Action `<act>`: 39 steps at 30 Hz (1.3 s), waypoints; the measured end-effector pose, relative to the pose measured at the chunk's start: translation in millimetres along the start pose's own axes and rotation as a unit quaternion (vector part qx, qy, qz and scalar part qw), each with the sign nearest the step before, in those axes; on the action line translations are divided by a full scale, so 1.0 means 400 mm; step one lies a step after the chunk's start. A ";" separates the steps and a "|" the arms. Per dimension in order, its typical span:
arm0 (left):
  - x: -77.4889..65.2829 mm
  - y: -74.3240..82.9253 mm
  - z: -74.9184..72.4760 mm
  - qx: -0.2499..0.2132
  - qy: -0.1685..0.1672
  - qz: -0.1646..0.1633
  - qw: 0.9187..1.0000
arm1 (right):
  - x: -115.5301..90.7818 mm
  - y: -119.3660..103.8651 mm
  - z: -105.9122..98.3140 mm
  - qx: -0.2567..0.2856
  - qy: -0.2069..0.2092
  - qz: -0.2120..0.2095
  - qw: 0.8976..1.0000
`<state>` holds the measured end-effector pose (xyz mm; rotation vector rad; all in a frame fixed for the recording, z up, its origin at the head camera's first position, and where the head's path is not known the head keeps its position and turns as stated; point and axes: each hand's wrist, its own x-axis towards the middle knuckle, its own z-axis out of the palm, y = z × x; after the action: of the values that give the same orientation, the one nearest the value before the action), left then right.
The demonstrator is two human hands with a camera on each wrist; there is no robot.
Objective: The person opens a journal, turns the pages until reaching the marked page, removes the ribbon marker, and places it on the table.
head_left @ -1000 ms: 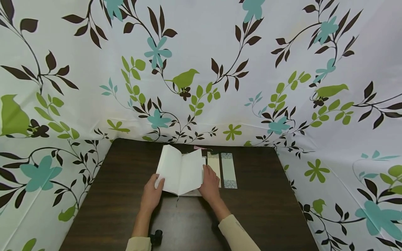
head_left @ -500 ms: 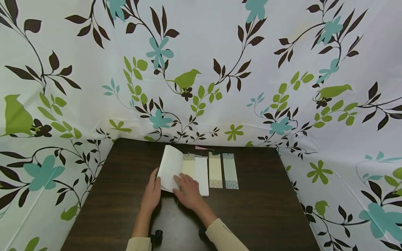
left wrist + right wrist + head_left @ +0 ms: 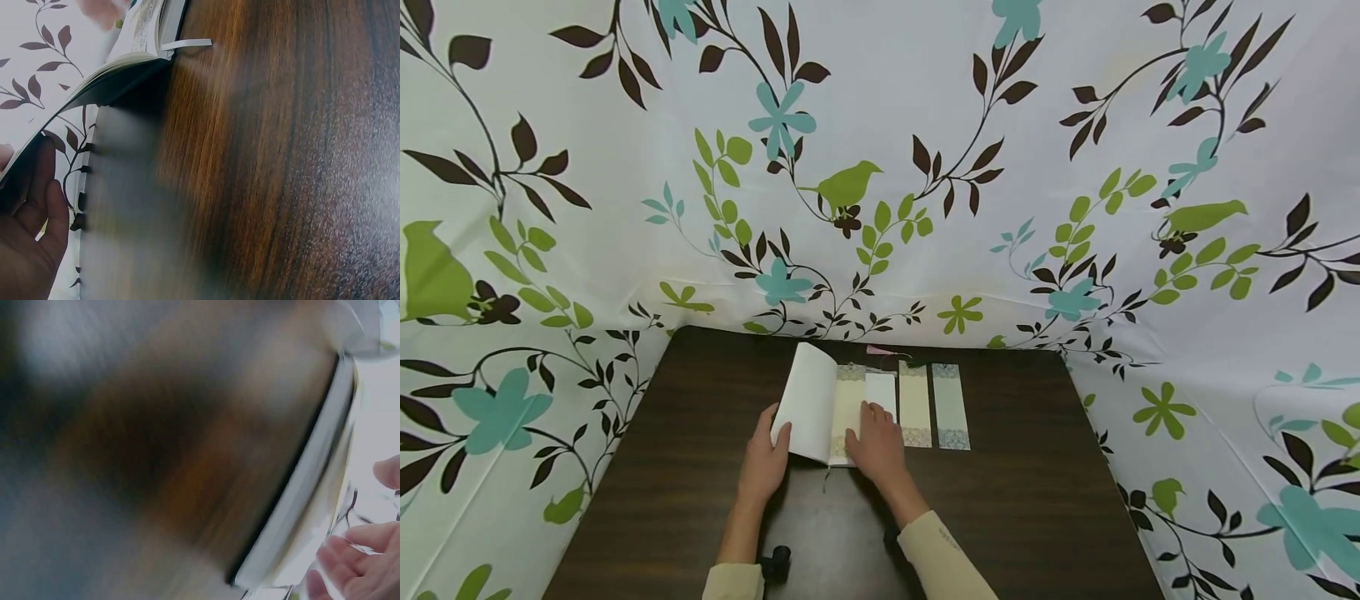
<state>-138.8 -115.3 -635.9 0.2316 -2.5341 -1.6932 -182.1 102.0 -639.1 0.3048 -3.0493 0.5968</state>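
Note:
An open notebook (image 3: 805,404) with blank white pages and a dark cover lies at the back of the table. My left hand (image 3: 763,462) grips its raised left half, thumb over the page and fingers under the dark cover (image 3: 128,90). A cream bookmark (image 3: 848,396) with patterned ends lies on the right-hand page (image 3: 882,384) by the fold. Over that page is my right hand (image 3: 880,446), fingertips at the bookmark's right side. In the right wrist view its thumb (image 3: 389,472) stands apart from its fingers (image 3: 344,556).
Right of the notebook lie a second cream bookmark (image 3: 915,404) and a pale blue-green one (image 3: 951,407). A pink tassel (image 3: 880,350) is at the table's back edge. A ribbon (image 3: 190,44) hangs from the notebook's spine. Patterned cloth (image 3: 865,250) encloses the dark wooden table (image 3: 1022,500).
My right hand has let go of the right-hand leaves, which turned left and uncovered the cream bookmark. It went left to the fold, then back right. My left hand keeps its grip.

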 end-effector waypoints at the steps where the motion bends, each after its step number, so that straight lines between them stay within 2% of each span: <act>1: 0.000 0.001 -0.001 0.001 0.000 -0.002 1.000 | 0.005 0.006 -0.005 0.006 0.003 0.019 1.000; 3: -0.001 0.001 -0.002 0.005 0.004 -0.004 1.000 | 0.011 0.015 -0.014 0.026 -0.001 0.041 0.999; 6: 0.000 0.002 -0.003 0.004 0.005 -0.009 1.000 | 0.015 0.021 -0.023 0.057 -0.015 0.043 0.997; 11: 0.005 0.002 -0.003 -0.003 -0.001 -0.008 1.000 | 0.026 0.024 -0.005 0.126 -0.014 0.057 0.990; 14: 0.008 -0.003 -0.002 -0.003 -0.002 -0.007 1.000 | 0.036 0.032 0.011 0.194 -0.009 0.090 0.977; 17: 0.010 -0.006 -0.003 -0.005 -0.001 -0.007 1.000 | 0.041 0.032 0.007 0.264 -0.007 0.120 0.957; 22: 0.011 -0.004 -0.004 -0.005 0.000 -0.003 1.000 | 0.038 0.024 -0.019 0.339 -0.013 0.143 0.930; 25: 0.011 -0.004 -0.004 -0.002 0.000 -0.003 1.000 | 0.037 0.027 -0.016 0.360 -0.012 0.148 0.921; 30: 0.012 -0.004 -0.005 -0.006 0.000 -0.004 1.000 | 0.036 0.029 -0.012 0.377 0.004 0.147 0.914; 34: 0.012 -0.006 -0.006 -0.012 -0.002 -0.004 1.000 | 0.032 0.036 -0.019 0.397 0.018 0.152 0.905; 39: 0.009 -0.008 -0.007 -0.022 -0.010 -0.006 1.000 | 0.033 0.073 -0.036 0.409 0.040 0.167 0.896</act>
<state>-141.6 -119.6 -637.7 0.2269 -2.5110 -1.7627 -200.9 131.5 -635.7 -0.2535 -2.5946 1.8381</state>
